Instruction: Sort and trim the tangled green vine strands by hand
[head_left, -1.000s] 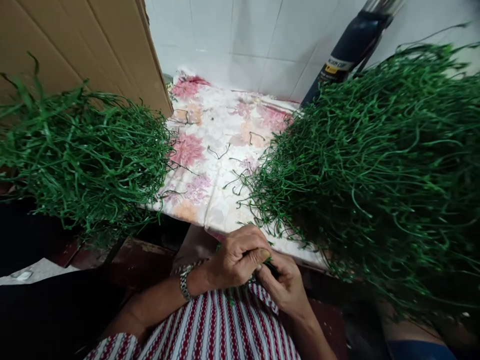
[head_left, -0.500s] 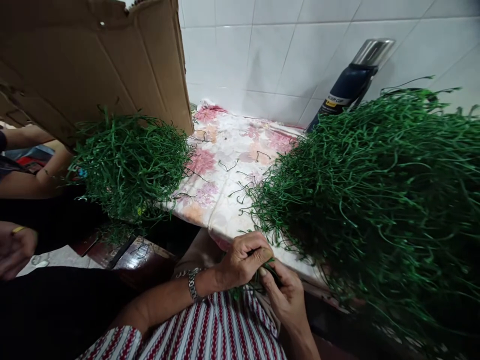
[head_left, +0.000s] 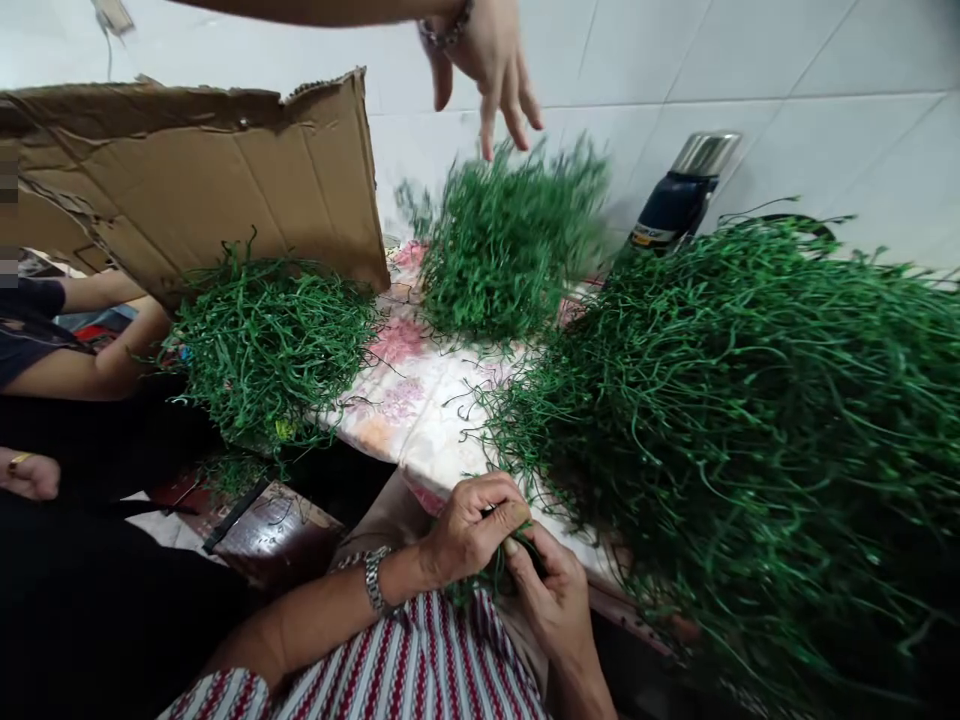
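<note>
My left hand (head_left: pixel 472 530), with a metal watch (head_left: pixel 376 578) on its wrist, is closed in a pinch over my lap. Thumb to thumb with it, my right hand (head_left: pixel 559 590) is closed too. Both grip a few thin green stems (head_left: pixel 495 572) that look like flowering chives; the fingers hide most of them. To the right, a big heap of the same stems (head_left: pixel 750 430) covers the table. A smaller bundle of stems (head_left: pixel 510 250), blurred by motion, is at the back near the wall, below another person's open hand (head_left: pixel 495 70).
A third pile of stems (head_left: pixel 270 350) lies at left against a cardboard sheet (head_left: pixel 262 180). Behind the big heap leans a dark blue thermos (head_left: pixel 667 205). A floral cloth (head_left: pixel 435 400) covers the table. Another person's arm (head_left: pixel 124 350) shows at far left.
Another person's hand has come in from the top, and a bundle of stems now appears at the table's back. The view has tilted up slightly. My hands keep their pinch.
</note>
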